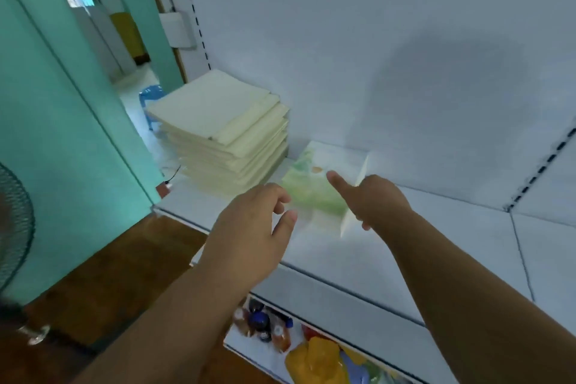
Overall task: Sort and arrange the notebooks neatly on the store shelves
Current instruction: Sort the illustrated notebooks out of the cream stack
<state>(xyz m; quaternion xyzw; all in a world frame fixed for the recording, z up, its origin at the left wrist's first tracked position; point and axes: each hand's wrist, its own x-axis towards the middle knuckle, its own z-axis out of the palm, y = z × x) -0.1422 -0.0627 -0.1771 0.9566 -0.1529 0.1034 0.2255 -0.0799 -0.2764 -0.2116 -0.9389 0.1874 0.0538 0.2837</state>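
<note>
So there's a white metal store shelf (pixel 389 246) with a stack of plain cream-coloured notebooks (pixel 224 131) sitting at its left end, edges a bit staggered, not squared up. Just to the right of that stack lies a flat green-and-white patterned notebook (pixel 314 184), motion-blurred so the cover design is anyone's guess. The right hand (pixel 374 199) is on that notebook's right edge, forefinger stretched out across the cover, the other fingers curled down around the edge as far as I can see. The left hand (pixel 249 227) hovers just at the notebook's near-left corner, fingers loosely bent, thumb out, holding nothing. Below the shelf a lower tier holds small bottles (pixel 265 326) and yellow packets (pixel 314 358).
</note>
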